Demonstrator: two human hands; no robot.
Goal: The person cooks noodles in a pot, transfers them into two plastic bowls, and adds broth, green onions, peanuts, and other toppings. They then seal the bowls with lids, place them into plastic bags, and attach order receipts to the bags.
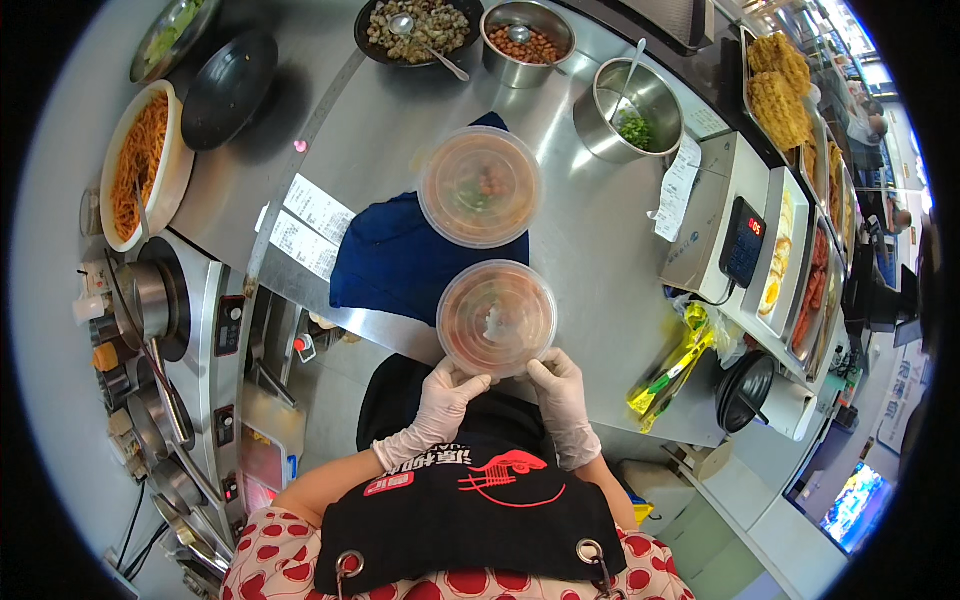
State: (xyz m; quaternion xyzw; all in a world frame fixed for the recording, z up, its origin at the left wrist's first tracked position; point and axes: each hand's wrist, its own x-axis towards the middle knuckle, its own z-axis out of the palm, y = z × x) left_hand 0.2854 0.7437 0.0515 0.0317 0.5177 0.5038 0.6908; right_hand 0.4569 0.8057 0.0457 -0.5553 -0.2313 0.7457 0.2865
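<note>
Both my hands wear pale disposable gloves and grip the near rim of a round takeaway container [480,300] with a clear lid. My left hand [452,397] holds its left side, thumb on the lid's edge. On the right side, my right hand [559,390] pinches the rim between thumb and fingers. Reddish contents show dimly through the lid. Just beyond stands a second lidded container [450,187], with green bits and reddish-brown pieces visible inside. It rests partly on a folded dark blue cloth [390,255], which spreads left across the steel counter [600,247].
Printed slips [307,229] lie left of the cloth. Across the back are a black bowl of chopped food [416,37], a steel pot of peanuts [525,45] and a pot of chopped greens [634,127]. Induction cookers [202,300] line the left; a yellow plastic packet [671,367] lies right.
</note>
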